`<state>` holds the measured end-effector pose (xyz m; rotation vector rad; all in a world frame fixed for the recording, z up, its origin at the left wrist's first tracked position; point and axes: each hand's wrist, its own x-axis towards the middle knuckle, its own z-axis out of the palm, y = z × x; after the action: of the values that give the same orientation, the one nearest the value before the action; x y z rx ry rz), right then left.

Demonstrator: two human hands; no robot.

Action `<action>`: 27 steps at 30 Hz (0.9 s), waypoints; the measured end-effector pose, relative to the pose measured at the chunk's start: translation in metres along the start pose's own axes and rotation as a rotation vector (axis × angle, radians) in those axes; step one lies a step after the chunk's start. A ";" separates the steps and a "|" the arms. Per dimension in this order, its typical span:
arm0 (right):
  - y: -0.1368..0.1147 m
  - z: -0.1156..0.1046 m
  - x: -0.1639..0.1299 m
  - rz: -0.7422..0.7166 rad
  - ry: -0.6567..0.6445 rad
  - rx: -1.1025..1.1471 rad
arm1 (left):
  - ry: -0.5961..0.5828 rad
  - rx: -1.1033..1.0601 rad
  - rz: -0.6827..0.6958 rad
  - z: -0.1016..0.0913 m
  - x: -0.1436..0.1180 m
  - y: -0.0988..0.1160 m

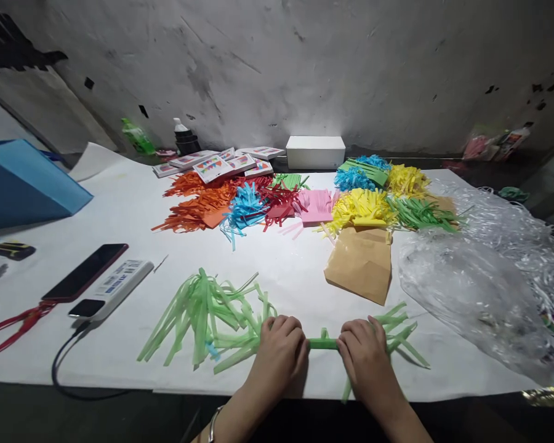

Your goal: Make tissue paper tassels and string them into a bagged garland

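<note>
Left hand (281, 351) knuckles up, fingers curled closed, right hand (362, 352) likewise curled, both side by side, near, forearms entering from below, bracelet on left wrist

white table (133, 203) against a stained grey wall (305, 61). far side — heaps of cut paper fringe: orange (198, 206), blue (247, 209), red (279, 200), pink (316, 204), yellow (362, 208), dark green (420, 213). behind the heaps, flat printed packs (221, 165) and a white box (315, 151). a brown paper bag (361, 263) lies just in front of the yellow heap. right side — crumpled clear plastic (480, 277). left side: a dark phone (85, 271) beside a white power bank (115, 288) with a black cable (64, 369), a red cord (13, 326), and blue paper sheets (23, 184). a green bottle (137, 136) and a dark bottle (184, 136) stand near the wall.
</note>
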<state>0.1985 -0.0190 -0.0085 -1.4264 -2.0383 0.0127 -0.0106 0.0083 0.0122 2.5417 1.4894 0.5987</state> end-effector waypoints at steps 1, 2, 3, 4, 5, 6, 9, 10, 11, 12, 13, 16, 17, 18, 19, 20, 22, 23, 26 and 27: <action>-0.004 0.003 0.002 0.032 0.002 -0.030 | 0.000 0.020 -0.021 0.001 0.001 0.001; -0.007 0.005 0.005 0.058 0.008 -0.056 | 0.002 0.031 -0.030 0.002 0.003 0.001; -0.010 0.007 0.007 0.076 0.017 -0.072 | 0.005 0.035 -0.023 0.003 0.004 0.000; -0.011 0.008 0.009 0.074 0.025 -0.074 | 0.002 0.035 -0.003 0.004 0.005 -0.001; -0.012 0.008 0.010 0.043 0.019 -0.066 | -0.005 0.031 0.031 0.005 0.006 -0.003; -0.012 0.007 0.010 -0.009 0.004 -0.051 | -0.016 0.024 0.075 0.006 0.006 -0.006; -0.010 0.000 0.008 -0.190 -0.082 0.000 | -0.057 -0.007 0.218 0.006 0.004 -0.009; -0.011 -0.004 0.006 -0.213 -0.117 0.009 | -0.071 -0.018 0.250 0.005 0.002 -0.008; -0.011 -0.008 0.003 -0.212 -0.149 0.016 | -0.082 -0.030 0.272 0.004 0.000 -0.007; -0.012 -0.011 0.000 -0.209 -0.179 0.025 | -0.095 -0.043 0.287 0.002 -0.004 -0.005; -0.013 -0.014 -0.004 -0.215 -0.202 0.042 | -0.106 -0.059 0.299 0.000 -0.008 -0.003; -0.013 -0.017 -0.020 -0.270 -0.177 0.099 | -0.110 -0.107 0.345 -0.002 -0.022 0.003; -0.012 -0.016 -0.025 -0.295 -0.144 0.116 | -0.094 -0.122 0.368 -0.001 -0.026 0.005; -0.011 -0.014 -0.030 -0.314 -0.113 0.132 | -0.070 -0.138 0.390 0.001 -0.030 0.006; -0.010 -0.012 -0.034 -0.325 -0.088 0.151 | -0.041 -0.157 0.407 0.002 -0.033 0.006; -0.010 -0.010 -0.037 -0.326 -0.065 0.173 | -0.015 -0.179 0.419 0.003 -0.036 0.007; -0.009 -0.007 -0.043 -0.299 -0.034 0.222 | 0.020 -0.230 0.414 0.004 -0.039 0.009; -0.010 -0.005 -0.045 -0.269 -0.026 0.243 | 0.028 -0.251 0.394 0.003 -0.040 0.011; -0.013 -0.003 -0.050 -0.172 -0.017 0.260 | 0.016 -0.305 0.289 -0.003 -0.040 0.017; -0.015 -0.003 -0.051 -0.138 -0.013 0.249 | -0.002 -0.323 0.245 -0.005 -0.040 0.019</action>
<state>0.1974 -0.0692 -0.0262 -1.1336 -2.0598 0.2106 -0.0146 -0.0366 0.0122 2.4774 0.9888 0.7965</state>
